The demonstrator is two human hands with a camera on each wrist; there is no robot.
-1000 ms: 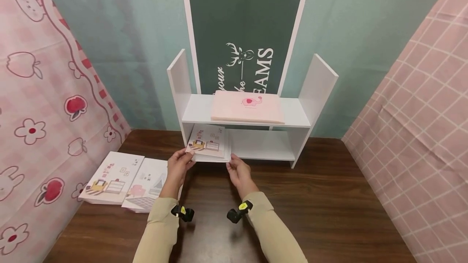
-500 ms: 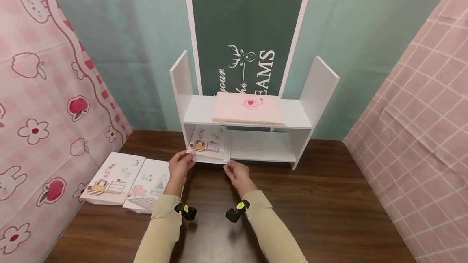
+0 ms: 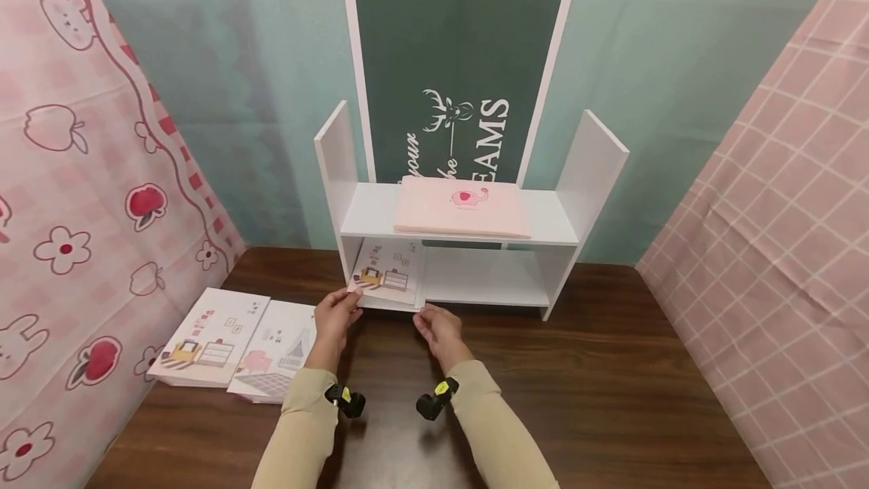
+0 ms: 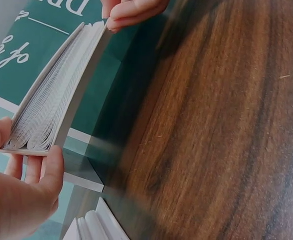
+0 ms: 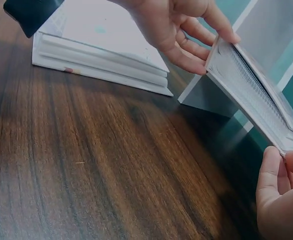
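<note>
A white photo album (image 3: 385, 275) with a printed room scene lies at the left of the lower shelf. At its front left corner my left hand (image 3: 336, 317) grips it, thumb above and fingers beneath. My right hand (image 3: 440, 329) pinches the front right corner between thumb and fingers. Both wrist views show the album's page edges (image 4: 56, 100) between its covers, the top cover slightly raised. The white two-tier desk shelf (image 3: 485, 276) surrounds the album. The album's far end is hidden under the upper board.
A pink album (image 3: 462, 211) with an elephant lies on the upper board. Two more white albums, a left one (image 3: 207, 338) and a right one (image 3: 274, 349), lie side by side on the wooden table (image 3: 577, 398). Patterned pink cloths hang at both sides.
My right hand has moved slightly left along with the album's right edge. The album sits a little closer to the shelf's left wall, its cover lying flatter. My left hand stays at its corner.
</note>
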